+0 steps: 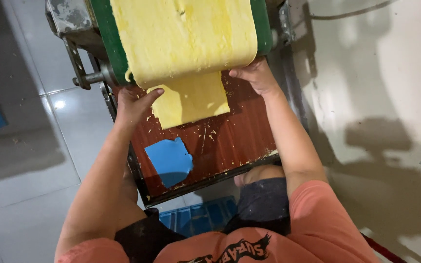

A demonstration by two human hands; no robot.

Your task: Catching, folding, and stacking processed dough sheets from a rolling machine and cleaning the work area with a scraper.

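A wide yellow dough sheet [186, 39] comes off a green conveyor belt [107, 39] and hangs down over a reddish-brown wooden board [230, 136]. A lower fold of the sheet [191, 100] lies on the board. My left hand [135, 102] grips the sheet's lower left edge, thumb on top of the dough. On the other side, my right hand [254, 75] holds the lower right edge just under the belt end, fingers curled beneath the dough.
A blue patch [169, 160] shows on the board, with dough crumbs scattered around it. The metal machine frame and roller shaft [86, 78] stick out at left. A blue crate [200, 216] sits under the board by my knees. Pale tiled floor surrounds the machine.
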